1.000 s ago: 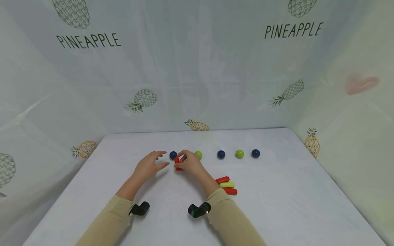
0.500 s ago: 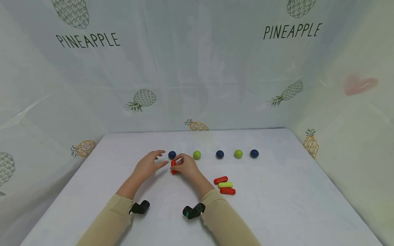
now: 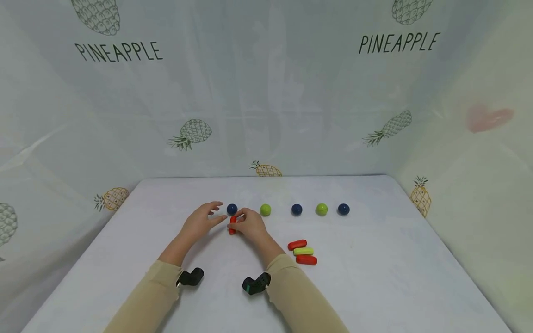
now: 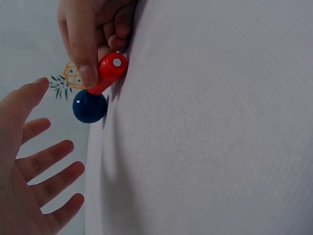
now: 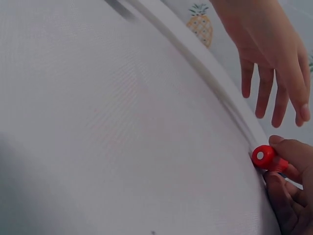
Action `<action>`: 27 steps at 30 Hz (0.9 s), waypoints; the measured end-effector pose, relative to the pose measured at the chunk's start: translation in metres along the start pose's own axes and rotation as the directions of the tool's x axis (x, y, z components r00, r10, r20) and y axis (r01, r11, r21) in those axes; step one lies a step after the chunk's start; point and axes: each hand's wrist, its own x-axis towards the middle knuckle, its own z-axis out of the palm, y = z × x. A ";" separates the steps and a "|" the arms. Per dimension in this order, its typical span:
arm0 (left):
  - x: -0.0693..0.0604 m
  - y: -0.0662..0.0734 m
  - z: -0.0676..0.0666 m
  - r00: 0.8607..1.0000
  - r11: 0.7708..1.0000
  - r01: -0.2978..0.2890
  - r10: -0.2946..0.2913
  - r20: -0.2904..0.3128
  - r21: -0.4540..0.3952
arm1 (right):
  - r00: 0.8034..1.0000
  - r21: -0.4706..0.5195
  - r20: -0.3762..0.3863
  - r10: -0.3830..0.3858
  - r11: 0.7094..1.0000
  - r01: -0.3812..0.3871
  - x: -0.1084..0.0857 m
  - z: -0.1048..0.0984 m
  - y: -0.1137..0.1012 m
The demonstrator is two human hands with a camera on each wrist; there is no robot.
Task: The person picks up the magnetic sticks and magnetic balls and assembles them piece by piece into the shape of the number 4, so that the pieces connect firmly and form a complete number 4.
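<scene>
My right hand (image 3: 252,226) pinches a short red rod (image 3: 232,226) between thumb and fingers. A pale round disc marks the rod's near end, seen in both wrist views. The far end of the rod meets or overlaps a dark blue ball (image 4: 89,106) in the left wrist view; contact is not certain. My left hand (image 3: 196,225) is held just left of that ball, fingers spread and holding nothing.
Right of the blue ball, a row holds a green ball (image 3: 265,210), a blue ball (image 3: 296,210), another green ball (image 3: 322,209) and another blue ball (image 3: 343,209). Nearer lie two red rods (image 3: 306,260) and a yellow-green rod (image 3: 303,251) on the white table (image 3: 387,277).
The right hand has shifted slightly left and nearer with the red rod, which now stands just in front of the blue ball. The left hand has hardly moved.
</scene>
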 end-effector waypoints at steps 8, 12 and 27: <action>0.011 -0.008 0.008 1.000 0.993 0.015 -0.014 0.012 -0.119 | 1.000 -0.022 0.006 0.023 0.999 -0.023 0.002 0.000 -0.001; 0.016 -0.014 0.012 0.999 0.983 0.038 -0.036 0.011 -0.177 | 1.000 0.019 0.017 0.024 1.000 -0.024 0.003 -0.001 0.000; 0.031 -0.020 0.025 0.999 0.932 0.039 -0.034 0.021 -0.360 | 0.994 0.098 0.106 -0.007 0.995 -0.003 -0.001 -0.011 0.003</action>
